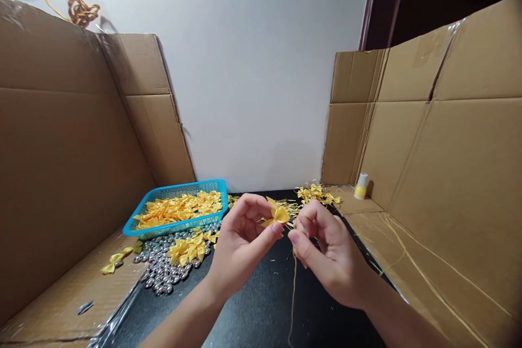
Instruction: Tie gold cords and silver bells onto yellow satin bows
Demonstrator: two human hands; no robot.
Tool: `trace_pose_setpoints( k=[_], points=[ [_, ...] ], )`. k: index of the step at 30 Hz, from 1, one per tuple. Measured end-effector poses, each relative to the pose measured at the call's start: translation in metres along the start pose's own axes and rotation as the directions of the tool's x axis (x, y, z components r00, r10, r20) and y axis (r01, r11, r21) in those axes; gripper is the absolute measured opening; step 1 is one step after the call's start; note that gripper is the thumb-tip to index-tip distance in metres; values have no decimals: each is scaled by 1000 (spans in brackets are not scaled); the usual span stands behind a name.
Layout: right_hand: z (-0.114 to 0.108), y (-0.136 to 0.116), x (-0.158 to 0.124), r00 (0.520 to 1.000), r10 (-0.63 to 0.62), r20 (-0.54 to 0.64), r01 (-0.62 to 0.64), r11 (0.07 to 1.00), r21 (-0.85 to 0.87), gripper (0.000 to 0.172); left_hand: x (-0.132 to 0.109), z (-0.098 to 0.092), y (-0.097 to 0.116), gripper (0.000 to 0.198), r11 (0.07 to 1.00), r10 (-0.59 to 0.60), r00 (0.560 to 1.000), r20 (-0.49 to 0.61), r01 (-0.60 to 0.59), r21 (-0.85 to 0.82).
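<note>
Between the thumb and fingers of my left hand (248,234) is a yellow ribbon bow (279,214), held above the black tabletop (261,304). Close by on its right, my right hand (326,250) is closed in a pinch at the upper end of a thin yellow string (293,293), which dangles down toward the table's near edge. The exact grip at the right fingertips is partly hidden. Behind both hands lies a bundle of thin gold strips (289,206), partly covered by them.
A blue plastic basket (175,224) full of yellow bows stands back left. Silver beads (163,277) and loose bows (190,250) lie before it. More bows (318,194) and a small white-and-yellow bottle (361,186) are back right. Cardboard walls (448,174) flank both sides.
</note>
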State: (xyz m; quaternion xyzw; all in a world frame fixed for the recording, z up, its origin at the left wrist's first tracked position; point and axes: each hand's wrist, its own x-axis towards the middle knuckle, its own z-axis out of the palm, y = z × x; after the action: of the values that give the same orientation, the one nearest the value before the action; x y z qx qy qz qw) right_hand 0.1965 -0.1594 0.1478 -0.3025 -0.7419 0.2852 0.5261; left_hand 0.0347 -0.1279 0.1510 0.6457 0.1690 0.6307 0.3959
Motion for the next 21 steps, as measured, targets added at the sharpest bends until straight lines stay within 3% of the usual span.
trace_pose_setpoints(
  k=[6, 11, 21],
  points=[
    [0, -3, 1, 1000, -20, 7, 20, 1000, -7, 21, -3, 2, 2, 31, 981, -6, 999, -32, 12, 195],
    [1, -2, 4, 999, 33, 0, -33, 999, -18, 21, -6, 4, 2, 36, 924, 144, 989, -29, -124, 362],
    [3, -4, 8, 999, 54, -6, -54, 998, -27, 23, -11, 4, 0, 36, 851, 246, 969, 23, -227, 473]
  ],
)
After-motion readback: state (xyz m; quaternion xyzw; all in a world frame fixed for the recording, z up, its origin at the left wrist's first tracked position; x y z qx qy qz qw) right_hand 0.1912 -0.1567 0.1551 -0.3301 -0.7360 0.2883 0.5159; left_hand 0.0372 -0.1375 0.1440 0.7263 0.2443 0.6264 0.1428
